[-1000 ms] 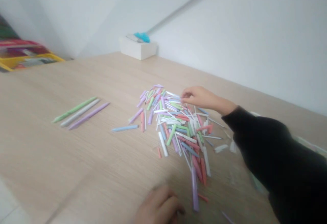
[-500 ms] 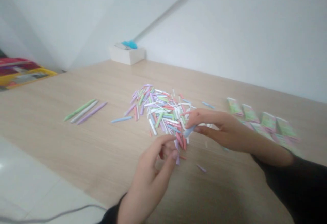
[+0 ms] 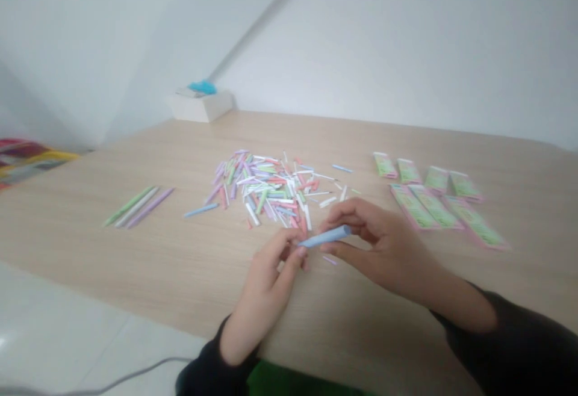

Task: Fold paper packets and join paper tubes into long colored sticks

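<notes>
Pale blue paper tube [image 3: 325, 236] | right hand [image 3: 379, 242]: narrow pinch on one end | left hand [image 3: 266, 278]: narrow curl at other end, grip unclear | above wooden tabletop [image 3: 135, 263] | light pinch best, paper dents easily

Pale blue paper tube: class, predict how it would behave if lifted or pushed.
The pale blue paper tube is probably light and fairly stiff, since it stays straight when pinched near one end by the right hand's fingers. Being round, it would likely roll if pushed along the wooden table.

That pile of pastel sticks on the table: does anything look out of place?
The pile looks spilled, pieces crisscrossed, while three long sticks lie neatly side by side to its left.
</notes>
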The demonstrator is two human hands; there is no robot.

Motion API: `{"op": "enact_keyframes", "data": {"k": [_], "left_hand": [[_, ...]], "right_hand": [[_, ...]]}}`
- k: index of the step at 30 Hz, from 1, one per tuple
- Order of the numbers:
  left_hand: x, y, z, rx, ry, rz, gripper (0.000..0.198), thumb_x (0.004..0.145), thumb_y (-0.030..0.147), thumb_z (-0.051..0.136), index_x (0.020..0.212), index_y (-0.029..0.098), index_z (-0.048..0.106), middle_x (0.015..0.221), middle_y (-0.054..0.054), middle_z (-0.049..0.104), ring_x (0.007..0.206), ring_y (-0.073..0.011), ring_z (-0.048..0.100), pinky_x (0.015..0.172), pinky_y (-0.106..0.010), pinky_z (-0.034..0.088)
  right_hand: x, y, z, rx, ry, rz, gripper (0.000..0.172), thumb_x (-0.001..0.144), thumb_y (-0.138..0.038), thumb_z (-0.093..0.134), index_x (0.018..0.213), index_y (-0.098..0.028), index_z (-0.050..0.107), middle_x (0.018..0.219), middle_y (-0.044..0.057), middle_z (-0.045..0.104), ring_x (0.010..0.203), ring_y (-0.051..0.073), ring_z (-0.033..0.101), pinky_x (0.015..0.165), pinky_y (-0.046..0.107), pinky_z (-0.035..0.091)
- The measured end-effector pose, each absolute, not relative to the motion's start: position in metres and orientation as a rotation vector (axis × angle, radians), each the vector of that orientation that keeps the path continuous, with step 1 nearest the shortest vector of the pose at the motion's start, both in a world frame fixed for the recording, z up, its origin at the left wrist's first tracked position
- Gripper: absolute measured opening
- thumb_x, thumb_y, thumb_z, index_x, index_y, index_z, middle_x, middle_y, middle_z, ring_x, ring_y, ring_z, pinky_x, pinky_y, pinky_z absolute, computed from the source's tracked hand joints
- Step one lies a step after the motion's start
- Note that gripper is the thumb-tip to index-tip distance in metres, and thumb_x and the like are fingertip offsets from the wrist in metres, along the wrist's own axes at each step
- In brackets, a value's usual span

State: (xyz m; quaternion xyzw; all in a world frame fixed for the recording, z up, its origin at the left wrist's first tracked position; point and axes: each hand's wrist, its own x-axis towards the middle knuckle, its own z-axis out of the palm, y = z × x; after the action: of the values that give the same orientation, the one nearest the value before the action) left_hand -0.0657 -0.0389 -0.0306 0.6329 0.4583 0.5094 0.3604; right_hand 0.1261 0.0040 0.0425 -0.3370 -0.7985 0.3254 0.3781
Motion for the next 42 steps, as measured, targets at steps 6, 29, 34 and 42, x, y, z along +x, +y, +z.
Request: {"op": "enact_keyframes", "data": {"k": [6, 29, 34, 42], "left_hand": [[-0.059, -0.040, -0.035, 1.757, 1.180, 1.269, 0.014, 0.101, 0.023, 0.052, 0.105, 0.019, 0.065, 0.078, 0.000, 0.068, 0.076, -0.0165, 0.068, 0.075, -0.029, 0.050], [-0.037, -0.044, -0.044, 1.476, 0.744, 1.315, 0.029, 0.097, 0.017, 0.065, 0.125, 0.022, 0.072, 0.100, -0.005, 0.073, 0.082, -0.0136, 0.069, 0.077, -0.025, 0.057], [-0.035, -0.038, -0.053, 1.615, 0.814, 1.158, 0.035, 0.099, 0.013, 0.058, 0.131, 0.022, 0.070, 0.099, -0.005, 0.074, 0.084, -0.0149, 0.070, 0.085, -0.030, 0.055], [-0.040, -0.032, -0.074, 1.736, 0.999, 1.068, 0.035, 0.097, 0.013, 0.053, 0.128, 0.020, 0.066, 0.125, -0.012, 0.068, 0.102, -0.0209, 0.067, 0.090, -0.037, 0.054]], "right_hand": [[0.138, -0.010, 0.031, -0.963, -2.077, 0.758, 0.007, 0.094, -0.032, 0.067, 0.097, -0.026, 0.070, 0.083, 0.002, 0.075, 0.074, 0.018, 0.070, 0.059, 0.028, 0.052], [0.149, 0.018, -0.044, -0.731, -1.087, 1.996, 0.028, 0.083, -0.041, 0.084, 0.083, -0.016, 0.071, 0.067, -0.001, 0.065, 0.058, 0.008, 0.056, 0.055, 0.019, 0.041], [0.168, 0.016, -0.035, -0.825, -1.177, 1.749, 0.032, 0.075, -0.044, 0.090, 0.077, -0.020, 0.070, 0.056, -0.006, 0.052, 0.049, 0.007, 0.042, 0.052, 0.022, 0.034], [0.174, -0.005, -0.047, -1.255, -1.984, 0.706, 0.023, 0.098, -0.036, 0.060, 0.081, -0.021, 0.064, 0.070, 0.001, 0.064, 0.065, 0.015, 0.057, 0.062, 0.028, 0.040]]}}
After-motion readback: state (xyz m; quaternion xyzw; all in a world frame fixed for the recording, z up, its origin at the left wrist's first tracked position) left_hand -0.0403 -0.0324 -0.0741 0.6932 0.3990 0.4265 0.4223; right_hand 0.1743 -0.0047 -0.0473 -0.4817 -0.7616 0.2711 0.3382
